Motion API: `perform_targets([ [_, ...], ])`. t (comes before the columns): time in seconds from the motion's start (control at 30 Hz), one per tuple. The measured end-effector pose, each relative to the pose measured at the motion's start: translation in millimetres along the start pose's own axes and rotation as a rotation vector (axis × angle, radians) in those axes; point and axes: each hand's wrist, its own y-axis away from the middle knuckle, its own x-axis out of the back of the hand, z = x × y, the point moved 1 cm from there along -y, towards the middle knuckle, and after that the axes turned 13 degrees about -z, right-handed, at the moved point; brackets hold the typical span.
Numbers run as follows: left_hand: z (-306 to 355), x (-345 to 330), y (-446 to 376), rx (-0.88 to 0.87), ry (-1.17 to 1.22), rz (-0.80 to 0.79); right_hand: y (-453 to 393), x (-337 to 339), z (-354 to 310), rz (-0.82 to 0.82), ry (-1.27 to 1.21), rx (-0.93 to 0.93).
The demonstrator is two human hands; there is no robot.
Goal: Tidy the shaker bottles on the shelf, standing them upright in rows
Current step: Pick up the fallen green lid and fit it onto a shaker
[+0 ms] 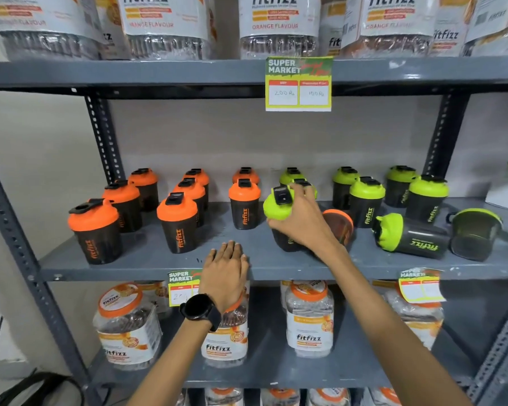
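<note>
Black shaker bottles stand on the grey middle shelf (147,259). Several orange-lidded ones (176,224) stand upright in rows on the left. Green-lidded ones (364,200) stand upright at the back right. My right hand (302,224) grips a tilted green-lidded shaker (277,206) near the shelf's middle. Behind that hand an orange-lidded shaker (339,227) lies on its side. At the right, one green-lidded shaker (411,235) lies on its side and another (475,232) lies with its base toward me. My left hand (225,272) rests flat on the shelf's front edge, holding nothing.
Large Fitfizz jars fill the shelf above (165,27) and the shelf below (310,317). Price tags (298,83) hang from the shelf edges. Perforated grey uprights (103,136) frame the bay. A black watch (201,310) sits on my left wrist.
</note>
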Motion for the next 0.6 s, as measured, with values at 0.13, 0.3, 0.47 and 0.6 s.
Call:
perform_targets([
  [0.13,0.3,-1.1,-2.1,0.002,0.015,-0.01,-2.2,13.1,6.7,0.049,-0.103,-0.131],
  [0.3,0.4,-1.7,-2.6,0.0,0.002,-0.014,-5.2,3.1,14.5,0.015,-0.093,-0.19],
  [0.47,1.2,-0.7,-0.7,0.003,-0.011,-0.004,-7.4,3.8,18.4,-0.012,-0.074,-0.193],
  [0.6,2.1,0.1,0.4,0.001,0.0,-0.005,-1.7,11.6,23.2,-0.03,-0.064,-0.168],
])
